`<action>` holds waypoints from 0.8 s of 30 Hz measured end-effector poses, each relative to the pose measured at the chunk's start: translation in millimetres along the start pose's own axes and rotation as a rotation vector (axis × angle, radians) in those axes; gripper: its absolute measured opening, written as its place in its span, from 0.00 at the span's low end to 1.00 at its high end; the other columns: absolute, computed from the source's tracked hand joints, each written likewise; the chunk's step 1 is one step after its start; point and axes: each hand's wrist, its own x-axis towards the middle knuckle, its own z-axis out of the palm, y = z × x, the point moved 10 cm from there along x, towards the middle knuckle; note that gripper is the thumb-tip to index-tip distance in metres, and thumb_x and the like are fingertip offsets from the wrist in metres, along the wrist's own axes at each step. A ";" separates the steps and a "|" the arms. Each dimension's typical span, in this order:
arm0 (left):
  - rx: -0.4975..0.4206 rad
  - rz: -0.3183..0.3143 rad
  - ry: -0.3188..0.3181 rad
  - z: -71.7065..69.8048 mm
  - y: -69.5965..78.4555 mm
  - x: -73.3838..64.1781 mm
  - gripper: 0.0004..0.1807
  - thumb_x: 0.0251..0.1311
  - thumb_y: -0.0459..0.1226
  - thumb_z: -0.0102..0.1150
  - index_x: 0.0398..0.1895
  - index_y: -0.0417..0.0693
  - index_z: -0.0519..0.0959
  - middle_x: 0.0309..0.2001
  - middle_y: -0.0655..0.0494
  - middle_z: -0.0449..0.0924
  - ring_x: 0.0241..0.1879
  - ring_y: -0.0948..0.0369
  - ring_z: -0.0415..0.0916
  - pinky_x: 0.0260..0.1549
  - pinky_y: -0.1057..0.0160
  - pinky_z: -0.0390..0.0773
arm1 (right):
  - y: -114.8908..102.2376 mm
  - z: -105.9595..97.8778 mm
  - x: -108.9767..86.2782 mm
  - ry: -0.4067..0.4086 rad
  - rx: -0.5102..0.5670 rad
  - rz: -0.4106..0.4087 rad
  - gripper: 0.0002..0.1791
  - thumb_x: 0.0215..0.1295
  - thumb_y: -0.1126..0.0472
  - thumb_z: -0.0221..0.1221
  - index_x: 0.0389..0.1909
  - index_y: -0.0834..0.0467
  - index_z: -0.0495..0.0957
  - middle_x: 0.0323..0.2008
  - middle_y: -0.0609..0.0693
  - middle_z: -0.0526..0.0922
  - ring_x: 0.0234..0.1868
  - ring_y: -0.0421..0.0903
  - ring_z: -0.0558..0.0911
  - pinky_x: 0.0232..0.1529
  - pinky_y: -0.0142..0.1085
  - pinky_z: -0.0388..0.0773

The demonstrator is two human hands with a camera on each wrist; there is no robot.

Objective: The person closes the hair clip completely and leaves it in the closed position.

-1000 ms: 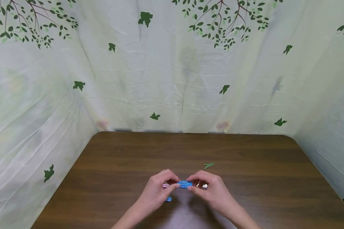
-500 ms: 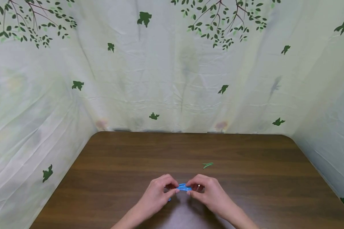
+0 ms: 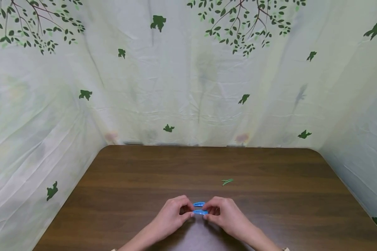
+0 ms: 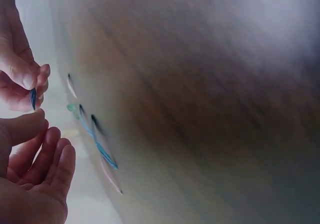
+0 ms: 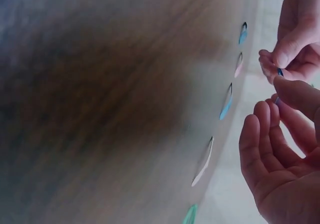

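A blue snap hair clip (image 3: 200,212) is held level between my two hands, close over the table. My left hand (image 3: 176,211) pinches its left end with thumb and fingers. At its other end, my right hand (image 3: 223,212) pinches it the same way. From the left wrist, the clip (image 4: 33,99) looks dark and edge-on. A second blue hair clip (image 3: 199,204) lies on the table just behind the held one. A green hair clip (image 3: 227,182) lies farther back, to the right.
More hair clips rest on the brown table (image 3: 138,174), partly hidden by my hands in the head view. The right wrist view shows a pink clip (image 5: 238,65) and a pale clip (image 5: 202,164) in a row with blue ones. A leaf-printed curtain (image 3: 182,87) hangs around the table.
Both hands have come slightly nearer to me with the blue hair clip. The blue clip behind it has come into sight, while the pink and white ones have become covered by my hands.
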 end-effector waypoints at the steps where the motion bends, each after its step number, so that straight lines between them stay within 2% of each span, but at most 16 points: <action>1: -0.005 -0.007 -0.011 0.9 -2.3 -0.1 0.07 0.55 0.29 0.69 0.30 0.50 0.82 0.31 0.67 0.76 0.31 0.72 0.74 0.32 0.69 0.78 | 1.6 1.3 0.5 -0.008 -0.002 0.007 0.08 0.56 0.65 0.70 0.35 0.52 0.85 0.29 0.35 0.78 0.29 0.32 0.77 0.30 0.29 0.77; 7: -0.009 -0.023 -0.043 3.9 -13.0 0.0 0.05 0.54 0.30 0.69 0.30 0.49 0.82 0.30 0.68 0.75 0.31 0.72 0.73 0.31 0.68 0.77 | 8.2 7.5 4.6 -0.056 -0.007 0.028 0.07 0.56 0.65 0.70 0.34 0.52 0.85 0.29 0.35 0.78 0.28 0.32 0.78 0.30 0.29 0.77; 16: 0.029 -0.029 -0.095 10.1 -16.2 1.9 0.07 0.54 0.30 0.70 0.28 0.50 0.81 0.31 0.67 0.76 0.34 0.71 0.75 0.35 0.69 0.76 | 13.9 12.2 7.9 -0.113 -0.002 0.062 0.06 0.56 0.65 0.69 0.34 0.53 0.85 0.27 0.35 0.79 0.27 0.32 0.78 0.28 0.29 0.76; 24: 0.055 -0.042 -0.133 15.2 -21.7 3.3 0.06 0.53 0.31 0.70 0.28 0.50 0.81 0.29 0.69 0.74 0.31 0.73 0.72 0.32 0.70 0.75 | 16.5 15.6 9.3 -0.127 -0.019 0.050 0.06 0.56 0.66 0.69 0.34 0.54 0.85 0.26 0.35 0.79 0.27 0.32 0.78 0.30 0.28 0.76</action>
